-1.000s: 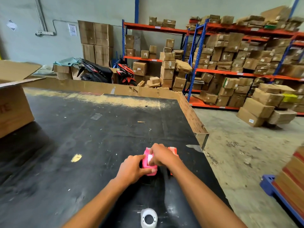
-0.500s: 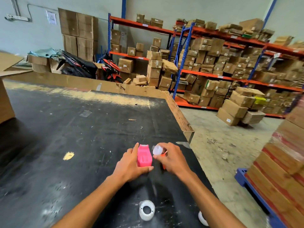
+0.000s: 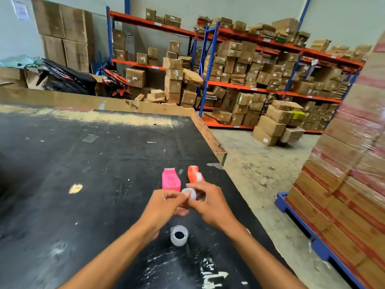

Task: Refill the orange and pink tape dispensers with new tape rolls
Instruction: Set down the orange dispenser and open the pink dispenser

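Both your hands meet over the black table, just in front of the two dispensers. Your left hand and your right hand pinch one small white tape roll between their fingertips, holding it up off the surface with its round face tilted toward you. Left fingers curl in from one side, right thumb and fingers close on it from the other, so neither hand is spread. Just beyond your knuckles the pink dispenser lies on the table, its cutter end pointing away from you. Right beside it, apart by a narrow gap, sits the orange dispenser, which shows a pale roll in its body; your right hand covers its near end. Closer to you, between your forearms, a second white tape roll rests on the table with its dark core facing up. White smears mark the table near the bottom edge. Off to the right stands a wrapped stack of cartons on a blue pallet, and shelving loaded with boxes fills the background.
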Motion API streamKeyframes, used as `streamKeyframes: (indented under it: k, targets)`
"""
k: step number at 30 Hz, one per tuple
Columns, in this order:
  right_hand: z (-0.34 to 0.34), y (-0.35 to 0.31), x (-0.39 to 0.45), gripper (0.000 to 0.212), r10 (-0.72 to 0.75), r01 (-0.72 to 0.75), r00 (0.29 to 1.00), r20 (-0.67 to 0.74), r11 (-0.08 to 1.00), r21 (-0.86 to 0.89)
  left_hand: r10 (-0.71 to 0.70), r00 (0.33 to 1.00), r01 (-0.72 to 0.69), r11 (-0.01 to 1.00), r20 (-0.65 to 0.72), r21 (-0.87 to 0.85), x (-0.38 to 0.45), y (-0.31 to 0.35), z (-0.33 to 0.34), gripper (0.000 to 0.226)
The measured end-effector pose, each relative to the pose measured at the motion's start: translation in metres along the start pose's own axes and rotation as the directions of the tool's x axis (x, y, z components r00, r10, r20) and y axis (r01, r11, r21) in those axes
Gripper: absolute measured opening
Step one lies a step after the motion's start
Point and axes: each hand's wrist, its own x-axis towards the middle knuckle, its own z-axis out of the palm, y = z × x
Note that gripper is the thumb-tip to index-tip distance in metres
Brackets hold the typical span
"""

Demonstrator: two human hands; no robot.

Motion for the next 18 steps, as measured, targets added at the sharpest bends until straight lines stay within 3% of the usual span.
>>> streamKeyframes:
  k: [6,12,18]
  targets:
    - [-0.003,0.004,-0.020,0.046,0.058,-0.054,0.996,-0.064,0.997,0.056,-0.010,0.996,0.015,0.998,0.092,-0.056,-0.016,-0.002,0.012,0.025]
    - [-0.020,0.009,-0.030,0.048,0.098,-0.100,0.995,0.018,0.976,0.196,-0.085,0.972,0.122,0.980,0.219,-0.159,-0.018,0.001,0.008,0.026]
    - [-0.023,0.008,-0.038,0.031,-0.103,0.098,0.994,-0.033,0.988,-0.119,-0.203,0.948,0.276,0.907,0.244,-0.319,-0.022,0.012,0.011,0.020]
